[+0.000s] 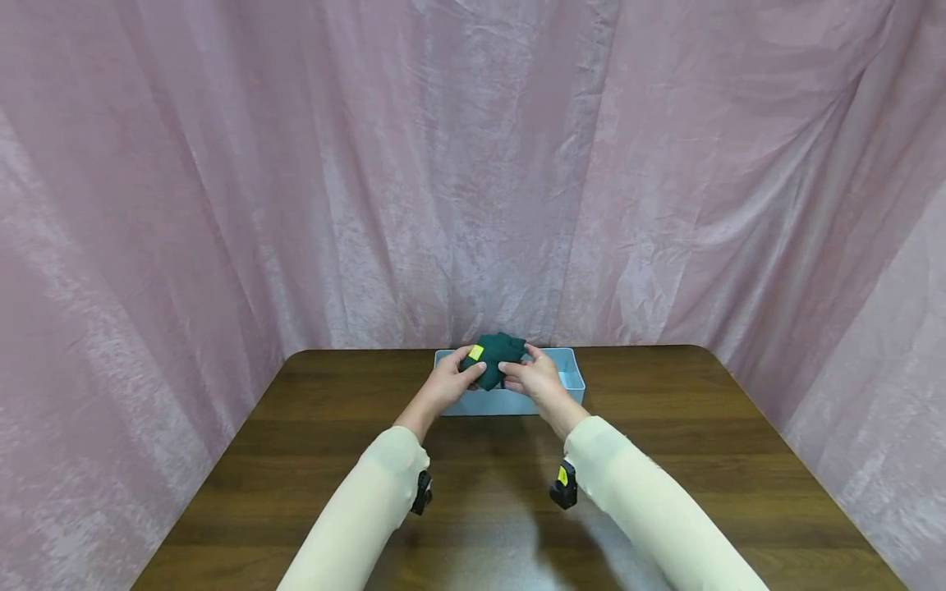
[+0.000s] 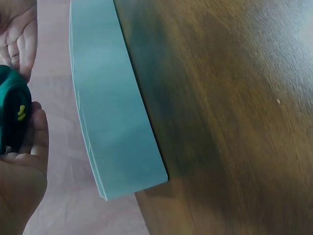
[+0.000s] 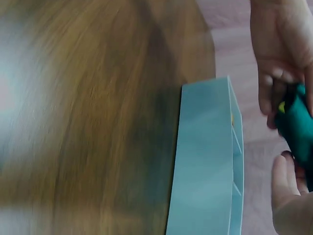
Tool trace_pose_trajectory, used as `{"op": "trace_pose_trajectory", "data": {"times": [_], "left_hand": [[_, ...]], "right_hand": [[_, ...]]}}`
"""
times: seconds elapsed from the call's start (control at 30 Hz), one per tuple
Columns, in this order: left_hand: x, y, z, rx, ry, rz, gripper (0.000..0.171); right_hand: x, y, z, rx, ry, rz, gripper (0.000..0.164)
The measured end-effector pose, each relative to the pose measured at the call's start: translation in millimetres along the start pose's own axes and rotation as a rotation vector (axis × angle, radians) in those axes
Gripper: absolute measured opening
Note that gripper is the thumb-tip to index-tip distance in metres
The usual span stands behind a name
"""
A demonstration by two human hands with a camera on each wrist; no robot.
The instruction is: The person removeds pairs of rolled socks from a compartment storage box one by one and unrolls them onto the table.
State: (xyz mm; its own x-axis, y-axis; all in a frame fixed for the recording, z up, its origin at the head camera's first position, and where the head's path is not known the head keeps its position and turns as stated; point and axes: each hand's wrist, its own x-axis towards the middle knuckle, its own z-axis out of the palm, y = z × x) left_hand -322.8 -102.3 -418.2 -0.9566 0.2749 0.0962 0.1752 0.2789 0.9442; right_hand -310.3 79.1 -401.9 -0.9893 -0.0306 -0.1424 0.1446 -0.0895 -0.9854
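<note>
A folded dark green cloth item [image 1: 493, 355] with a yellow patch is held up over the near side of a light blue box [image 1: 510, 403]. My left hand [image 1: 447, 382] grips its left side, thumb on the near face. From the right, my right hand [image 1: 539, 379] pinches it between thumb and fingers. The left wrist view shows the green cloth [image 2: 13, 110] rolled or folded, with a small yellow mark, lying in the left hand [image 2: 22, 183]. Seen from the right wrist, the cloth [image 3: 296, 127] spans both hands. Its exact kind cannot be told.
The box stands at the far edge of a brown wooden table [image 1: 310, 460]; dividers [image 3: 237, 188] show inside it. Pink curtains [image 1: 473, 180] hang behind the table and along its sides. Black devices [image 1: 564, 486] are strapped at both wrists.
</note>
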Motion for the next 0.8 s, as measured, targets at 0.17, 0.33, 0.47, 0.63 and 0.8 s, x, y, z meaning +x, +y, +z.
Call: {"op": "trace_pose_trajectory", "data": {"times": [0.17, 0.33, 0.47, 0.63, 0.8], "left_hand": [[-4.9, 0.3, -1.2, 0.142, -0.019, 0.012, 0.047], [-12.8, -0.1, 0.2, 0.241, -0.083, 0.042, 0.046], [-16.7, -3.1, 2.1, 0.287, -0.106, 0.033, 0.051], [-21.8, -7.3, 4.9, 0.293, -0.108, -0.002, 0.051], [-27.7, -11.1, 7.5, 0.249, -0.144, 0.010, 0.047]], "right_hand": [[-2, -1, -14, -0.156, -0.081, -0.021, 0.084], [-5, 1, -26, -0.325, -0.147, -0.025, 0.079], [-6, 7, -33, -0.433, -0.192, -0.047, 0.071], [-6, 15, -38, -0.439, -0.216, -0.059, 0.060], [-10, 23, -41, -0.402, -0.227, -0.073, 0.044]]}}
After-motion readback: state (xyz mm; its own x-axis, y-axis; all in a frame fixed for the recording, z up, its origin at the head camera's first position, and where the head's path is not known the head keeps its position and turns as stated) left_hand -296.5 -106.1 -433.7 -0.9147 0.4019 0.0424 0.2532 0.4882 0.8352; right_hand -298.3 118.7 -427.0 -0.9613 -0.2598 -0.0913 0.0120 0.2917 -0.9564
